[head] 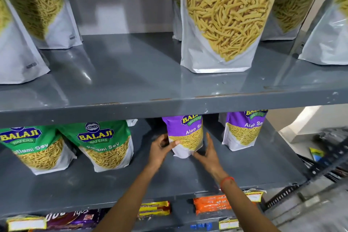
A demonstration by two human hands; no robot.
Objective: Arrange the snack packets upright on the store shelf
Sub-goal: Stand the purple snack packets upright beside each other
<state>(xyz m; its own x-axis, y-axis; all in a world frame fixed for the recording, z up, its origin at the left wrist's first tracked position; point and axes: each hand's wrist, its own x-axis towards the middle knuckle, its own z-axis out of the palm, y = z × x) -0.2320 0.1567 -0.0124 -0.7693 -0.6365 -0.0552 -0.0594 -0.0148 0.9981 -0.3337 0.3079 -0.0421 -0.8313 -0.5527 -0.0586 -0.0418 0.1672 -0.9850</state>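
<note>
A purple Aloo Sev packet (185, 133) stands upright on the grey lower shelf (244, 171), near its middle. My left hand (161, 149) grips the packet's left side, thumb on the front and fingers behind. At the packet's right side is my right hand (208, 153), fingers spread and pointing up, thumb touching the bottom corner. A second purple packet (243, 130) stands upright to the right. Two green Ratlami Sev packets (105, 145) (35, 149) stand to the left, leaning slightly.
The upper shelf (131, 73) holds a large green Ratlami Sev packet (226, 20), with more behind it, and purple packets (39, 9) at the left. Below, orange packs (211, 203) and yellow packs (154, 209) lie on the bottom shelf. A dark crate (331, 158) sits right of the rack.
</note>
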